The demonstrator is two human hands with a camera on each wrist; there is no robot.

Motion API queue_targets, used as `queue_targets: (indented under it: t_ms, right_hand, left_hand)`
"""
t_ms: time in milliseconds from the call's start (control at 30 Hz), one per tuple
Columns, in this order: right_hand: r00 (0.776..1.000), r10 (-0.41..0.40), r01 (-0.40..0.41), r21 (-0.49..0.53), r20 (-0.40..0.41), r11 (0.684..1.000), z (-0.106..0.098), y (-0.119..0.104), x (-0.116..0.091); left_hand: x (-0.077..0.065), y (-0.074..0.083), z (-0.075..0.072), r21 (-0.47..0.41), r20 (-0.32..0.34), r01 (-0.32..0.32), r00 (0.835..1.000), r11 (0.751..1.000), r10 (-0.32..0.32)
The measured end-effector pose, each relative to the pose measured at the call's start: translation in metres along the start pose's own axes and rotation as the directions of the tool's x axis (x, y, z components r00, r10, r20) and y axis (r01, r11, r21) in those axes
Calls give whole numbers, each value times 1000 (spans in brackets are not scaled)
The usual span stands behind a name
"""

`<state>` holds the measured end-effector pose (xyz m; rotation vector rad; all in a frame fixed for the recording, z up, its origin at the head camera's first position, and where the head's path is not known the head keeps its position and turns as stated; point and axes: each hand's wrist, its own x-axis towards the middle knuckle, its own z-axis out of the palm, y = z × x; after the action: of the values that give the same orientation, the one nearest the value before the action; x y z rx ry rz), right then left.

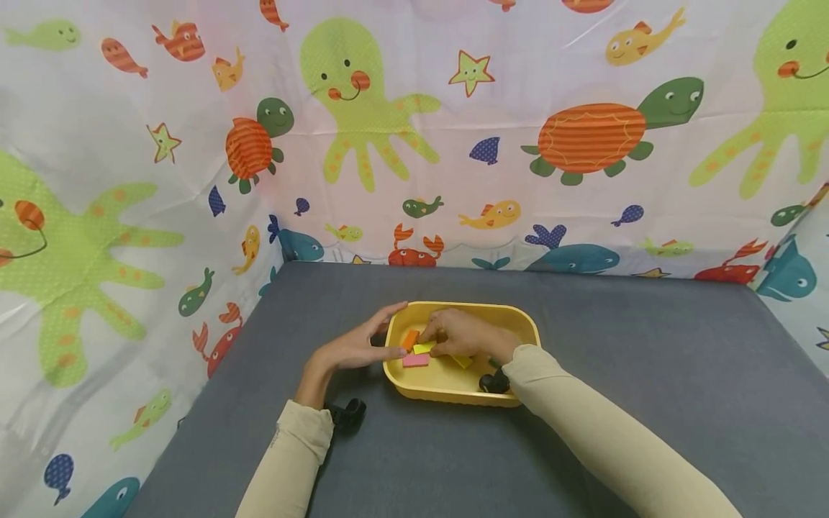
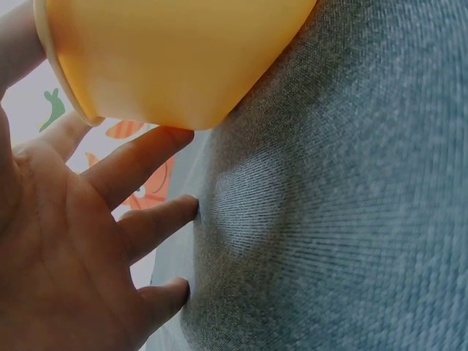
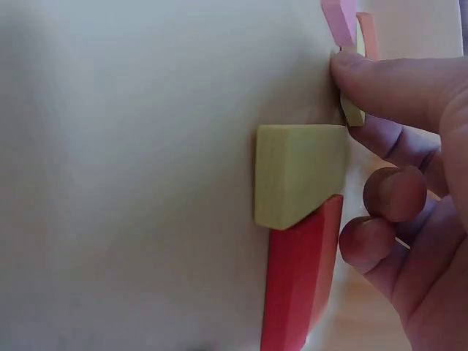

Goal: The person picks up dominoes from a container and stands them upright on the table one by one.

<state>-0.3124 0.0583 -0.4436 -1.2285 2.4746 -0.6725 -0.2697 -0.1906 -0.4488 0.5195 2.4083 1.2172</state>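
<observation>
A yellow plastic bin (image 1: 466, 388) stands on the dark grey table. My right hand (image 1: 463, 332) reaches into it, thumb and index finger pinching a small yellow block (image 3: 354, 111). Near that block lie a pink block (image 1: 416, 360) and an orange block (image 1: 411, 339). Beneath the right hand is another yellow block (image 3: 303, 172), which rests against a red block (image 3: 296, 270). My left hand (image 1: 352, 348) is at the bin's left end, thumb over the rim and the tip near the pink block. Its other fingers spread along the outer wall, as the left wrist view shows.
Black wrist cameras hang below each wrist, the right camera (image 1: 495, 381) over the bin's near right corner and the left camera (image 1: 348, 415) above the table. A curtain (image 1: 388, 86) printed with sea animals borders the table (image 1: 641, 374) at the back and sides.
</observation>
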Motion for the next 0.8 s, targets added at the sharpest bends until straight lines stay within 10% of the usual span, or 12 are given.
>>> queue_targets:
  t_ms: [533,800]
  right_hand:
    - [987,28,3,192,-157,981,-57,-9,-49]
    - [891,258,-87,416,-375,905,-73,21,-106]
  left_hand:
    - [3,-1,1,5,-13,5,1000,1000,-5]
    - [2,0,2,17,-2,20,1000,1000,-19]
